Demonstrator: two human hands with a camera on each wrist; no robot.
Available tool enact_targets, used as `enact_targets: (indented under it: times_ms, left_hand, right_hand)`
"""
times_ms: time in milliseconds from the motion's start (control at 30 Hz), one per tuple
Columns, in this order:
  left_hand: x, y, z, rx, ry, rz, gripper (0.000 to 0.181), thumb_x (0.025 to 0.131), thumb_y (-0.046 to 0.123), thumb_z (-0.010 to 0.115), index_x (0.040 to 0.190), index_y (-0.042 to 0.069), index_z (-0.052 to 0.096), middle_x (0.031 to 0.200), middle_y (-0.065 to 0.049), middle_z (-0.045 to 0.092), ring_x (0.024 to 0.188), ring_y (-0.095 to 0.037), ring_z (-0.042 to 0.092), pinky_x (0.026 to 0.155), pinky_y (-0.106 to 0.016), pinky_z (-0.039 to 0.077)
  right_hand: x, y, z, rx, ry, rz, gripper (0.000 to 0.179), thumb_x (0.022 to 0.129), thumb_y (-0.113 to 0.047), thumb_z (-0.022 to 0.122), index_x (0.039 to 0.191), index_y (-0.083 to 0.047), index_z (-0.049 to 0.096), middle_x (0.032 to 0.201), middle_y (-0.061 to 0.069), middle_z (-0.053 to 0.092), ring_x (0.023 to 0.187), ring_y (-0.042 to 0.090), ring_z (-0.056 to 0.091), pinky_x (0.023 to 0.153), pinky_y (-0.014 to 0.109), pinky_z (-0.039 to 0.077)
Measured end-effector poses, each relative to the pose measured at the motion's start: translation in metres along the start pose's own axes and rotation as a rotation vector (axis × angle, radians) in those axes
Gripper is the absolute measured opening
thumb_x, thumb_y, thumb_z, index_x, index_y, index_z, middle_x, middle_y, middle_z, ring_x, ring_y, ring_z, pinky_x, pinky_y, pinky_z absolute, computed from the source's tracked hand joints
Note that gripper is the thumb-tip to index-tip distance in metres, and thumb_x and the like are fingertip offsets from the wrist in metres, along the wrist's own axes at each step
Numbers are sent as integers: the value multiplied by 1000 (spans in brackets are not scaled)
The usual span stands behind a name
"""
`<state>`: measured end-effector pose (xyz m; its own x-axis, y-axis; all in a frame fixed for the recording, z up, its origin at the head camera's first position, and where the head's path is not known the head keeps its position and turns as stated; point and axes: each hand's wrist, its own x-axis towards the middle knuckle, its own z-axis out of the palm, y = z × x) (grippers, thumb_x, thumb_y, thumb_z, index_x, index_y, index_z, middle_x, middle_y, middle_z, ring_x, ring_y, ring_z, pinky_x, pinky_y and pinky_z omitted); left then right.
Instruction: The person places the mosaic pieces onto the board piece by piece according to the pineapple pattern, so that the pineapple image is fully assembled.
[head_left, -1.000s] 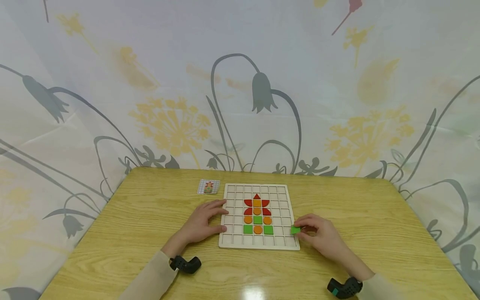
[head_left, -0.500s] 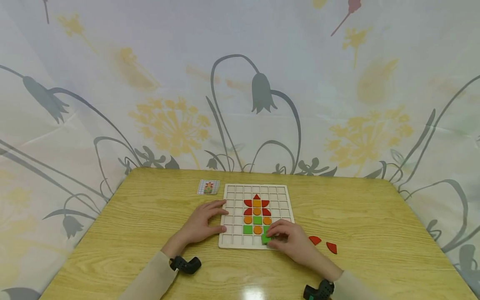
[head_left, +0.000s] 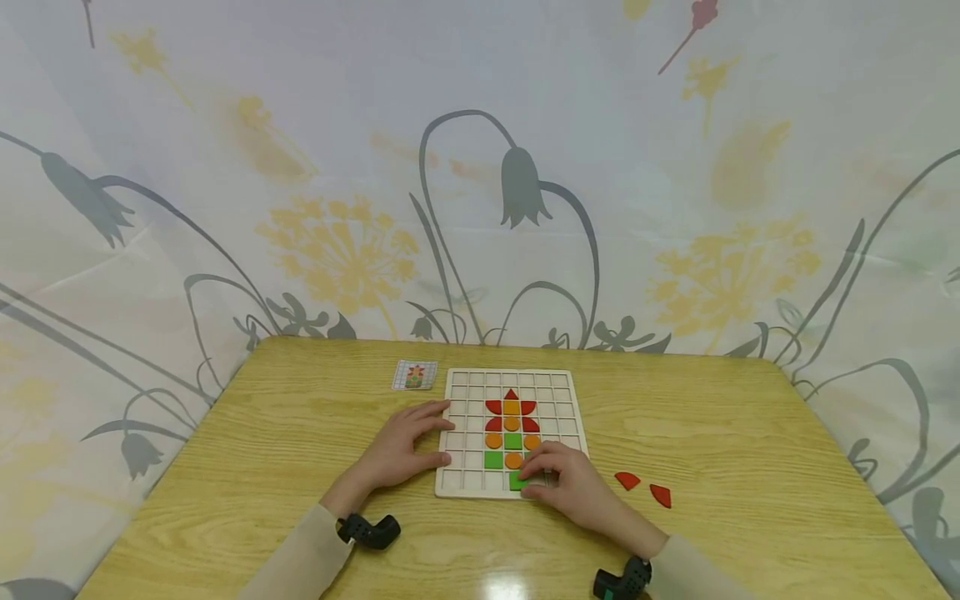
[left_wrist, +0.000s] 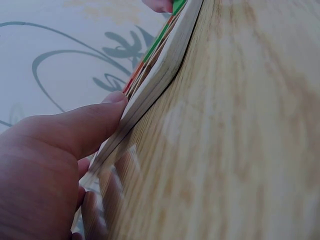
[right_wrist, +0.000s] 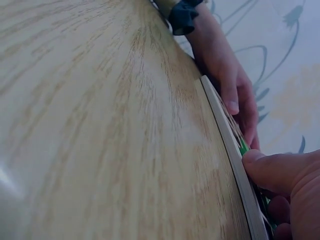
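Note:
A pale wooden grid board lies on the table. Inside its cells, red, orange and green tiles form a figure with a red triangle at the top. My right hand pinches a green square tile low over the bottom row, just below an orange round tile. The fingers cover part of the green tile to the right of that round one. At the board's left edge rests my left hand, fingers spread and the thumb touching the rim.
Two red quarter-circle tiles, a left one and a right one, lie on the wooden table right of the board. A small picture card sits beyond its top left corner. Behind hangs a flower-patterned curtain.
My right hand has carried the green square tile left, from the board's right edge to its bottom row. That uncovers the two red tiles on the table. The left hand stays put.

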<state>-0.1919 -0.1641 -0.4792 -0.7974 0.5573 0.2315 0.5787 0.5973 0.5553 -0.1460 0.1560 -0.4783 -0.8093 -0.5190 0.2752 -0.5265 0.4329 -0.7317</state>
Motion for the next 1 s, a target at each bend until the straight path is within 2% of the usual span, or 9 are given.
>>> enact_targets:
  times_ms: [467, 700, 1000]
  left_hand:
    - [0, -1, 1, 2, -5, 0, 46, 91, 38, 72, 129, 14, 66, 155, -7, 42, 143, -33, 33, 112, -61, 25]
    - [0, -1, 0, -3, -9, -7, 46, 91, 38, 72, 129, 14, 66, 155, -7, 42, 144, -34, 33, 113, -61, 24]
    - [1, -1, 1, -7, -7, -8, 46, 91, 37, 72, 130, 14, 66, 155, -7, 41, 144, -34, 33, 113, -62, 23]
  right_hand:
    - [-3, 1, 0, -6, -20, -1, 11, 89, -13, 77, 97, -21, 77, 108, -8, 65, 100, 14, 58, 82, 30, 50]
    - [-2, 2, 1, -10, -18, 7, 9, 90, -16, 76, 97, -22, 77, 107, -9, 66, 100, 14, 59, 83, 30, 50]
    - [0, -2, 0, 6, -3, 33, 9, 87, -12, 78, 92, -20, 78, 103, -8, 66, 93, 11, 58, 72, 26, 48]
